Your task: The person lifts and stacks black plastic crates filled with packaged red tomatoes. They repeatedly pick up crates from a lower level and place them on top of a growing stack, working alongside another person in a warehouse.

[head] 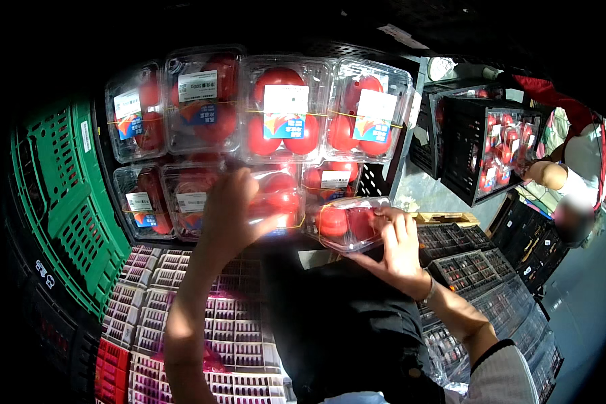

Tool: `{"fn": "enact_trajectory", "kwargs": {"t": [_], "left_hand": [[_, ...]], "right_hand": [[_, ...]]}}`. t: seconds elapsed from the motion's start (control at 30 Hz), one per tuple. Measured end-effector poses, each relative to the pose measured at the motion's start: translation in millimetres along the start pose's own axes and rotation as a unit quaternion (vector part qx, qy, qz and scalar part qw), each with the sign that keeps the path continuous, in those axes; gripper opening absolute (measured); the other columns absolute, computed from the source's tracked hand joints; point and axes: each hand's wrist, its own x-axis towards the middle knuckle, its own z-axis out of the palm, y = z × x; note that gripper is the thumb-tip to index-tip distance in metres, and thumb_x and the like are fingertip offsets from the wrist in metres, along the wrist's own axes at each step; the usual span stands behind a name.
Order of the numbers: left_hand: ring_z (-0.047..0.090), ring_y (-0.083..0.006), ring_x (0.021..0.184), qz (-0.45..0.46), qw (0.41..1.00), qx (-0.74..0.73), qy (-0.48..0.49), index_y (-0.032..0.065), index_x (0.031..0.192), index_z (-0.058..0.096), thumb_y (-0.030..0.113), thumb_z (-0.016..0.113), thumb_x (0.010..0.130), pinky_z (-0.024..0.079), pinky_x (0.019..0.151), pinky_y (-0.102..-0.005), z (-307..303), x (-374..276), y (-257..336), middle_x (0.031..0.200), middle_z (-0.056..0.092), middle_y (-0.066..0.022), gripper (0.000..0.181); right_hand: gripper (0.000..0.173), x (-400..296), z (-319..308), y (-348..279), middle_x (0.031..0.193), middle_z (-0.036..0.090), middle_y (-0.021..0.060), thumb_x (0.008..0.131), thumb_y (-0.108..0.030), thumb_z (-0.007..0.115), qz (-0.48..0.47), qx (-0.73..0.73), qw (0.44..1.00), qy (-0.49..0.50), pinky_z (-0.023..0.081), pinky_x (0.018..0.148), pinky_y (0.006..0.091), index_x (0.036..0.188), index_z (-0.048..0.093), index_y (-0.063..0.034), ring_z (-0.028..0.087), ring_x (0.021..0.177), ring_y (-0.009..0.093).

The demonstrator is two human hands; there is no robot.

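My right hand (396, 250) grips the right end of a clear plastic clamshell box (346, 222) of tomatoes, tilted above the near edge of a black crate (379, 182). My left hand (230, 209), blurred, is at another clear tomato box (278, 197). Its thumb lies across that box's front, but the blur hides whether the fingers close on it. Beyond my hands, several labelled clamshells stand in two rows, among them an upper-row box (285, 111) with a yellow elastic band around it.
Left of me stands a green plastic crate (88, 222). White slatted crates (237, 323) and a red crate (112, 371) are stacked below. To the right are plastic-wrapped black crates (485, 288). Farther right, a person's arm (548, 174) reaches to a black crate of packed tomatoes (467, 146).
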Motion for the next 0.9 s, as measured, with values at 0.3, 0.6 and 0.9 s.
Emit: {"fn": "enact_trajectory", "kwargs": {"t": [0.3, 0.6, 0.9], "left_hand": [[0.058, -0.0365, 0.084, -0.123, 0.986, 0.084, -0.068, -0.0014, 0.1, 0.053, 0.032, 0.065, 0.084, 0.046, 0.069, -0.0429, 35.1, 17.8, -20.2, 0.089, 0.059, -0.02, 0.039], [0.051, -0.0391, 0.108, -0.161, 0.962, 0.103, -0.196, -0.0041, 0.119, 0.05, 0.046, 0.049, 0.09, 0.038, 0.095, -0.046, 34.0, 46.5, -16.9, 0.114, 0.053, -0.0269, 0.058], [0.045, -0.0402, 0.12, -0.184, 0.898, 0.131, -0.379, -0.0062, 0.126, 0.046, 0.061, 0.044, 0.086, 0.036, 0.102, -0.0446, 11.9, 70.8, 5.4, 0.125, 0.048, -0.03, 0.078]], "right_hand": [[0.069, 85.8, 36.9, 35.4, 0.113, 0.054, 0.0222, 0.082, -0.057, 0.056, 0.087, 0.023, 0.989, -0.114, 0.039, 0.093, 0.0439, 0.114, 0.054, 0.0046, 0.048, 0.109, 0.038], [0.073, 101.8, 53.8, 40.6, 0.098, 0.058, 0.025, 0.082, -0.058, 0.056, 0.009, -0.044, 0.999, 0.009, 0.043, 0.087, 0.0432, 0.11, 0.054, 0.0091, 0.055, 0.096, 0.039], [0.071, 97.1, 46.0, 40.3, 0.107, 0.056, 0.022, 0.08, -0.059, 0.059, 0.013, -0.052, 0.994, -0.092, 0.044, 0.088, 0.0435, 0.111, 0.056, 0.0057, 0.057, 0.094, 0.037]]}}
